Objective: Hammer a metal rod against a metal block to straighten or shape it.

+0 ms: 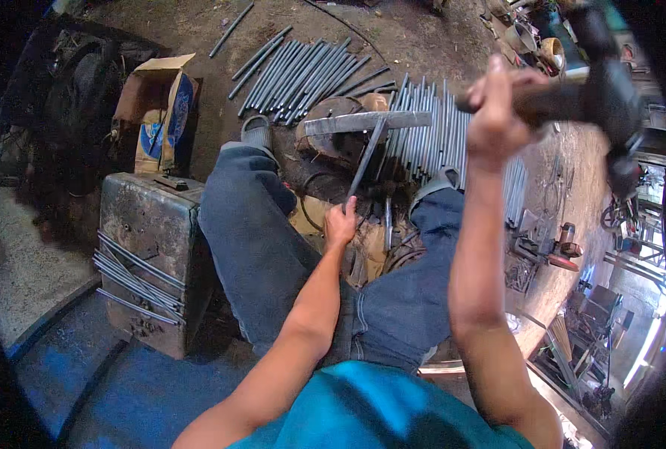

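Note:
My left hand [340, 224] is closed round the near end of a dark metal rod [365, 162]. The rod slants away from me, and its far end meets a flat grey metal bar [340, 124]. That bar lies across the top of a round wooden block [310, 138] between my feet. High on the right, my right hand [498, 120] grips the handle of a large hammer [610, 97], somewhat smeared by motion. The hammer head is up by the right rim of the view, well apart from the rod.
Loose metal rods [295, 78] lie on the dirt floor beyond the block, with a second pile of rods [430, 127] to its right. On the left stand an open cardboard box [150, 123] and a worn metal case [150, 262]. Tools and metal parts [565, 247] clutter the right side.

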